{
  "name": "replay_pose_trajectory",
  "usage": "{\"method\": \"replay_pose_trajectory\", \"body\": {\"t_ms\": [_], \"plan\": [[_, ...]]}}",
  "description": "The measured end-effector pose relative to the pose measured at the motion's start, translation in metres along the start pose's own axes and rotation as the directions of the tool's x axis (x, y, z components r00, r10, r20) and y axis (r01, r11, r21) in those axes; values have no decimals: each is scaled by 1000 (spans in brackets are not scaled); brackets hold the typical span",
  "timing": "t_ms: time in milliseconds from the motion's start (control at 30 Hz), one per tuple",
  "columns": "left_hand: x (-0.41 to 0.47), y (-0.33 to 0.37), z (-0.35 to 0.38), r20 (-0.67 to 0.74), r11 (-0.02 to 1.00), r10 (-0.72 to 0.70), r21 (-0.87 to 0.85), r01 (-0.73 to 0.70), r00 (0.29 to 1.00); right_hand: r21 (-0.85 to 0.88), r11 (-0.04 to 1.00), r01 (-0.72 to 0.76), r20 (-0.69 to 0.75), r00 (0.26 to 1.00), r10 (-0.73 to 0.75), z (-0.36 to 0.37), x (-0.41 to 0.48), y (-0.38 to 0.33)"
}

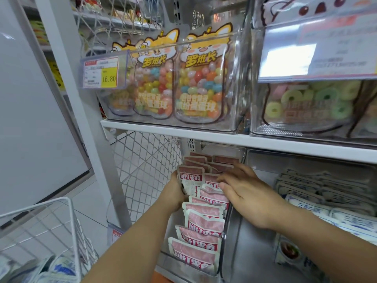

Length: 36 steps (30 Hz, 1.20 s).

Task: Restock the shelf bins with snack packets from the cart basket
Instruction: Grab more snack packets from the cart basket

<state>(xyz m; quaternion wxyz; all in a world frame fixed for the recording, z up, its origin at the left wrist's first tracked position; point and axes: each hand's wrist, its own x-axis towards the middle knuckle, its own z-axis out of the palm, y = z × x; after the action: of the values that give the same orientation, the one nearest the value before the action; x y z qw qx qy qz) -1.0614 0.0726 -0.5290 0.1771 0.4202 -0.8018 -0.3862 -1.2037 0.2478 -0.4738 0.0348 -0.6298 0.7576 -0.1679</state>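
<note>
Left hand (175,193) grips an upright pink-and-white packet (190,177), red banner on top; right hand (244,190) presses straight fingers on pink packets (202,223) filed in the clear bin (179,266).

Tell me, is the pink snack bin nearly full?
Nearly: pink snack packets line the clear plastic bin front to back. The left hand holds one more pink packet while the right hand presses the row. Blue-and-white packets wait in the white wire cart basket.
</note>
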Motion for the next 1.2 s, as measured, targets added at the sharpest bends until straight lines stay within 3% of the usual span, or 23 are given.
{"method": "replay_pose_trajectory", "body": {"t_ms": [200, 333, 467, 567, 700, 900, 1000, 1200], "plan": [[-10, 9, -8, -19, 1000, 10, 6, -10, 1000, -6, 1000, 0, 5, 1000, 0, 1, 1, 2], [-38, 29, -26, -60, 994, 44, 106, -37, 997, -49, 999, 20, 10, 1000, -19, 0, 2, 6], [-83, 33, -56, -108, 974, 89, 218, -64, 990, 19, 999, 50, -84, 995, -48, -15, -6, -12], [-129, 31, -90, -172, 954, 151, 285, -98, 973, 67, 983, 173, -160, 974, -161, -18, -14, -46], [-205, 16, -147, -283, 937, 201, 334, -100, 938, 165, 939, 301, -142, 950, -279, -19, -22, -114], [-319, -44, -221, -445, 900, 126, 427, 86, 887, 280, 852, 442, -15, 890, -456, 5, -29, -225], [-354, -64, -240, -472, 866, 61, 463, 188, 879, 284, 826, 488, 132, 833, -537, 27, -29, -271], [-378, -83, -242, -519, 830, -69, 444, 337, 852, 183, 881, 437, 480, 742, -468, 82, -2, -319]]}}
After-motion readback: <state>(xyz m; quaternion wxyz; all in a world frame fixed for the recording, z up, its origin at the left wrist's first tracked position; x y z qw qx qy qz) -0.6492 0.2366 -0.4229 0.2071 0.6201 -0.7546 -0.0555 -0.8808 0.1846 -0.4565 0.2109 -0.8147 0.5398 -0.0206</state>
